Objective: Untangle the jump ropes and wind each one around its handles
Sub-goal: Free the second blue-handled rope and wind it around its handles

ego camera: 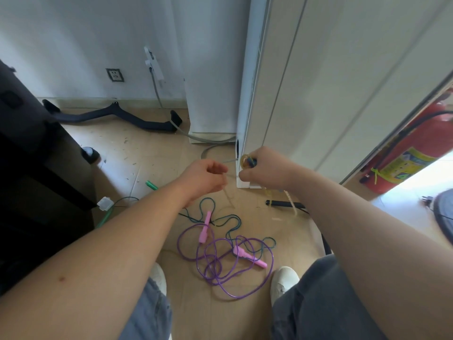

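My right hand grips a black handle with pale yellowish rope coiled round its tip. That rope hangs down past the hand to a second black handle lying on the floor. My left hand pinches a thin clear strand that runs across to the right hand. On the floor between my feet a purple rope with two pink handles lies tangled with a dark green rope. A green handle lies to the left.
A white cabinet stands just behind my hands. Dark furniture fills the left side, and a black curved bar lies by the wall. A red fire extinguisher stands at the right. My white shoes flank the tangle.
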The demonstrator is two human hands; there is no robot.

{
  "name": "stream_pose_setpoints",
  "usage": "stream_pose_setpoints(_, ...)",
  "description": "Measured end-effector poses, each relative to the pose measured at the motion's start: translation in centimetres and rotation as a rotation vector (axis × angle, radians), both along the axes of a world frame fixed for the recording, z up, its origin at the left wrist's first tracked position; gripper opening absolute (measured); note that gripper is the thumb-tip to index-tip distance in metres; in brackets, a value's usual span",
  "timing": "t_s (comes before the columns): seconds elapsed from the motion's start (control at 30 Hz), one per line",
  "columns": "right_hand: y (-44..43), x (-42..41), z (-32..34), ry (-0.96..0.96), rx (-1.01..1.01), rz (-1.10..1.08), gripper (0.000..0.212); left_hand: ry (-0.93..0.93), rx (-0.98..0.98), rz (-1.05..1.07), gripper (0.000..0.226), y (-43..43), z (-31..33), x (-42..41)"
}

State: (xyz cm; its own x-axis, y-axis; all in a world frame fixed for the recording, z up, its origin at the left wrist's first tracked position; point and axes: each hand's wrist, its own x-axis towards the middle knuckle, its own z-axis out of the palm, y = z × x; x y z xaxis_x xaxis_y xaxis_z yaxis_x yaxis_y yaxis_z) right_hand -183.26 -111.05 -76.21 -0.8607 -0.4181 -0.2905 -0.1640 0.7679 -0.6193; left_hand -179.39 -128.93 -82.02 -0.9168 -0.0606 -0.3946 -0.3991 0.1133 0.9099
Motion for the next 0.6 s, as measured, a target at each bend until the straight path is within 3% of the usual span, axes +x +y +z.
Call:
stream_pose_setpoints(0.13, 0.0, -0.2, 0.9, -0.062, -0.298, -0.109, 0.017, -0.13, -0.22, -0.106, 0.026, 0.1, -0.1, 0.6)
stream_pose_setpoints(0.3, 0.0, -0.1, 1.8, -0.237, -0.638, -0.096, 0.029, -0.115, -0.437, -0.459, 0.078, 0.7, -0.8, 1.7)
stream_pose_setpoints(0.4, -0.3, 0.2, 2.2, -0.368, -0.845, -0.073, 0.038, -0.017, -0.456, -0.51, 0.055, 1.4, -1.0, 1.6)
stream_pose_setpoints(0.5, -0.4, 0.6, 2.6, -0.438, -0.991, -0.076, 0.033, 0.003, -0.49, -0.56, 0.024, 1.6, -1.4, 1.4)
stream_pose_setpoints(0.6, 0.2, 0.3, 2.6, -0.402, -1.008, -0.119, 0.03, 0.011, -0.613, -0.512, 0.035, 1.4, -2.5, 1.4)
